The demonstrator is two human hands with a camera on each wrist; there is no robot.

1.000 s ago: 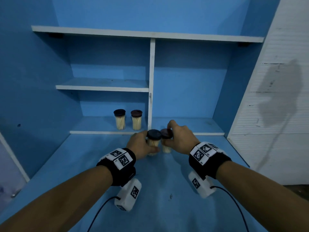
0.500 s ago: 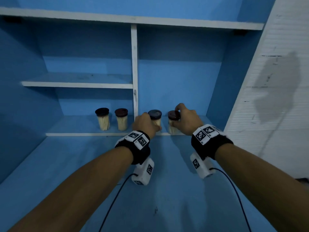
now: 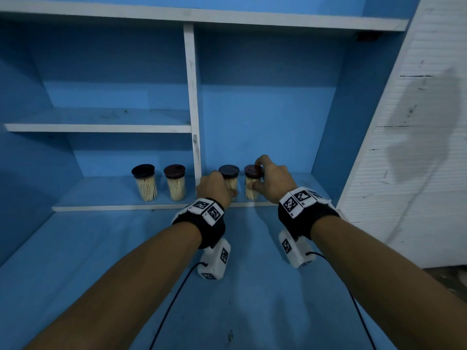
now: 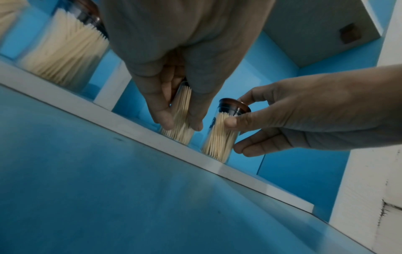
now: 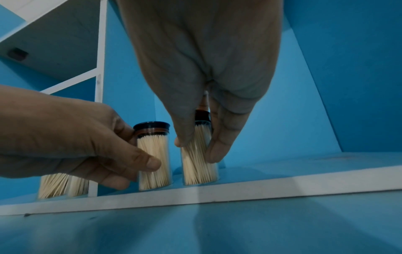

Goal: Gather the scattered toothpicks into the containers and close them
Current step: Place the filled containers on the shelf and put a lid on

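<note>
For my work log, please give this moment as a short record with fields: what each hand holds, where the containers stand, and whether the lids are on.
left hand: grips black-lidded container
right hand: grips brown-lidded container
place of both: bottom shelf, right of the white divider
other containers: two, left of the divider, untouched
lids: on all four
loose toothpicks: none visible

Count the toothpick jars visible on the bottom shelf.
4. Two stand left of the white divider: one jar and another. Right of it, the left hand grips one and the right hand grips the last. None seems hidden.
</note>
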